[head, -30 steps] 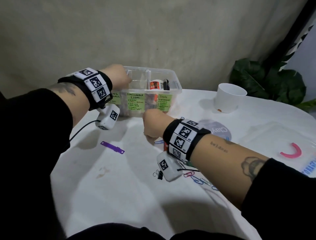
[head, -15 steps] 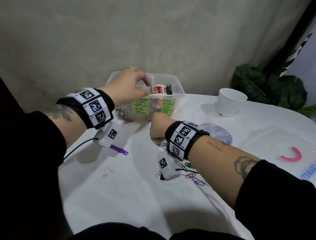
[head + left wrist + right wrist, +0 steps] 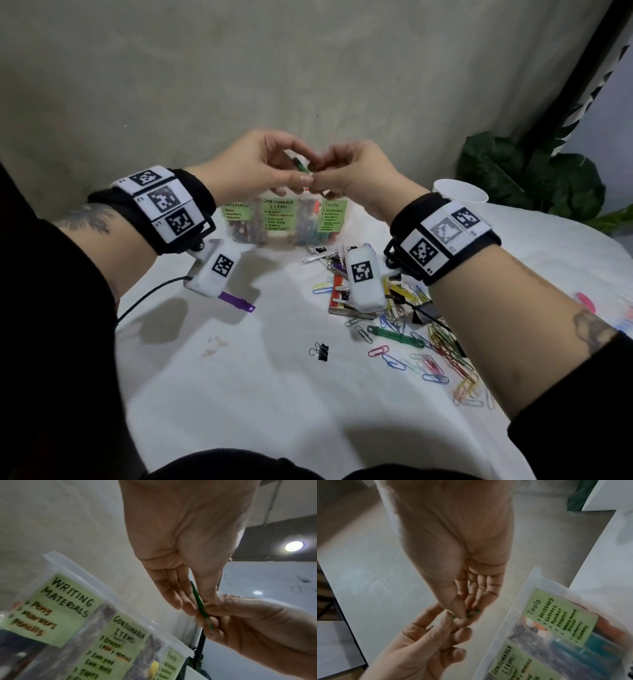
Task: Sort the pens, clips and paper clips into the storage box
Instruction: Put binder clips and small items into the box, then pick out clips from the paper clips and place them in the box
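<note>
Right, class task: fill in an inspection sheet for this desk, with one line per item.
Surface: white table, faintly stained.
Job's things: labelled storage box; loose paper clips; black binder clip; green strip; purple strip.
Clutter: white cup.
Grippers: left hand and right hand pinch one thin green item above the box.
Cables: black lead from left wrist.
Surroundings: plant, plain wall.

Beige wall [image 3: 308, 68] behind white table [image 3: 239, 394]; ceiling lamp [image 3: 294, 546] lit.
</note>
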A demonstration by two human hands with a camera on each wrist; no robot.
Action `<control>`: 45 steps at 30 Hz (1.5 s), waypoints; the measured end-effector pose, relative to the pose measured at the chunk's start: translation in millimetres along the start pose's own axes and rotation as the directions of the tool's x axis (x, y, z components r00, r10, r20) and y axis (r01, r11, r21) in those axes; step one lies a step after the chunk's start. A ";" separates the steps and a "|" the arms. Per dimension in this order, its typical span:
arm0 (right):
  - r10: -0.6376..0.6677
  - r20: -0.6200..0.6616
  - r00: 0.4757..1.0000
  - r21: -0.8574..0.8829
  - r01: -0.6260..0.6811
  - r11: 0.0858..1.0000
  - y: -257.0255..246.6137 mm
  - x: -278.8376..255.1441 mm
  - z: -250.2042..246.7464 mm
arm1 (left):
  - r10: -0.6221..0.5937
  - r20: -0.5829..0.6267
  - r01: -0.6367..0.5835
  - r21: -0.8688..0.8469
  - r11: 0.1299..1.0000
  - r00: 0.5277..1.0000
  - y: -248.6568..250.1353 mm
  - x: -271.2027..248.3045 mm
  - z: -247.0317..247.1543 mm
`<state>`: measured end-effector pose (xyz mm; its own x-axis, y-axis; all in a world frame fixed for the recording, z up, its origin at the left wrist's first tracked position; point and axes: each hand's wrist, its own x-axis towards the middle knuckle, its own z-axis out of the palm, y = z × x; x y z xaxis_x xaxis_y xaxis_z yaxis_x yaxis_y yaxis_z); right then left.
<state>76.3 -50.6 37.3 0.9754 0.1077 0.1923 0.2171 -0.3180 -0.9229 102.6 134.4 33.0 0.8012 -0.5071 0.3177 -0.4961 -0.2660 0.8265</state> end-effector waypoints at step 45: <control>0.658 0.023 0.753 -0.845 -0.337 0.416 66.2 -90.7 -85.2 | -0.350 0.348 0.085 0.593 0.801 0.870 -6.7 9.3 104.4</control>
<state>5.5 -161.7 -12.8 0.8762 -0.1060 -0.4702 -0.2063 -0.9641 -0.1670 78.4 45.9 -18.1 0.7540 -0.6331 -0.1750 -0.5272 -0.7422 0.4138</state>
